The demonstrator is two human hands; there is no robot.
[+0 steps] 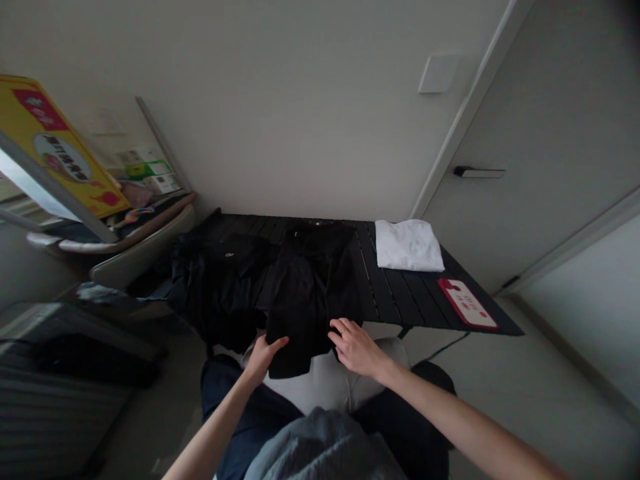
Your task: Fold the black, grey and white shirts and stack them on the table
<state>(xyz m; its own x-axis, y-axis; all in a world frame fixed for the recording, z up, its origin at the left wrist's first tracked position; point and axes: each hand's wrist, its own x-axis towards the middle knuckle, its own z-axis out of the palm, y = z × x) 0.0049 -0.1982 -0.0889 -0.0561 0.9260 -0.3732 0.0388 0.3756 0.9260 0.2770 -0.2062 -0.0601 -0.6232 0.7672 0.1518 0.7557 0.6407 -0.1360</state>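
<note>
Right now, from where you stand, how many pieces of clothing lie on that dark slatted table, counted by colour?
Black: 2, a flat black garment and a crumpled black garment, which could hide more
White: 1, a folded white garment
Total: 3

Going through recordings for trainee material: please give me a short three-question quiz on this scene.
1. True or false: the white folded cloth lies on the slatted black table.
2. Which is nearer the red-bordered card: A, the left hand, or B, the right hand?
3. What colour is the garment between the hands?

Key: 1 true; 2 B; 3 black.
</note>
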